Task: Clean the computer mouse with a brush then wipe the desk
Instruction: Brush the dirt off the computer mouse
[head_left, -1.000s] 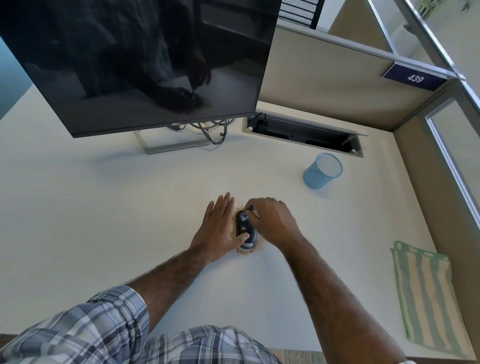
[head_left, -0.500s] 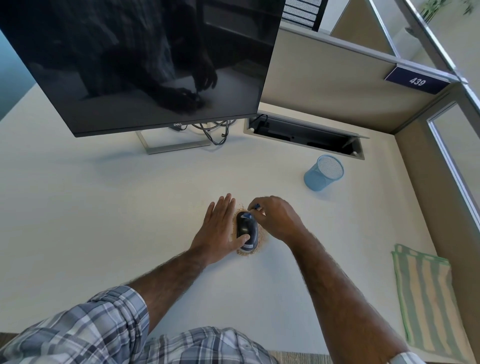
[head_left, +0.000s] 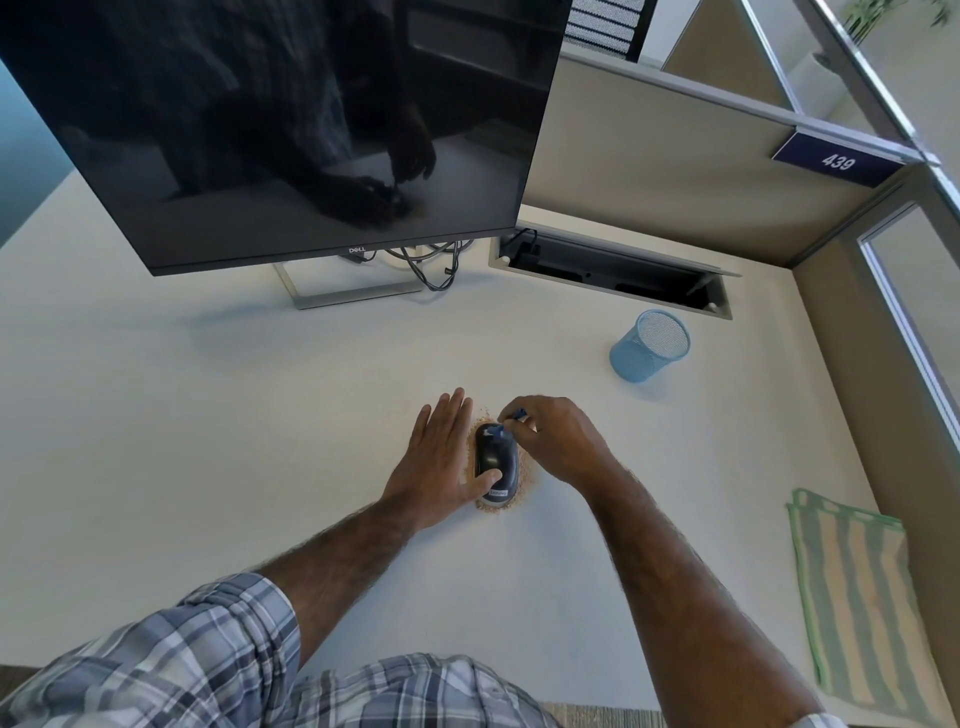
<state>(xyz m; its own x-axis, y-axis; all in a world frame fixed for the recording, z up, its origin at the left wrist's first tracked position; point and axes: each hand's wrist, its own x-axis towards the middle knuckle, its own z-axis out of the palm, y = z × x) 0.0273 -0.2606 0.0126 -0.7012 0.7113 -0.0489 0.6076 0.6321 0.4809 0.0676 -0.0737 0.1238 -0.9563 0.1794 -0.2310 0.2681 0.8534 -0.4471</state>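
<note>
The mouse (head_left: 496, 465) sits on the table (head_left: 208, 415) in a ring of tan crumbs (head_left: 524, 480). At its nine o'clock the left hand (head_left: 441, 462) lies flat, fingers straight, with the thumb pressing the mouse's back, likely to stop it sliding. The right hand (head_left: 558, 441) pinches a small blue brush (head_left: 511, 418) at the mouse's twelve o'clock end. A striped cloth (head_left: 862, 597) lies at four o'clock, presumably for wiping.

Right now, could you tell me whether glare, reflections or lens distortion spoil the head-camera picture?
Head view: the dark glossy monitor screen mirrors the person dimly, no harsh glare; wide-angle distortion skews the beige partition wall; soft daylight casts a faint shadow on the white desk under the monitor; the black computer mouse looks sharp.
</note>
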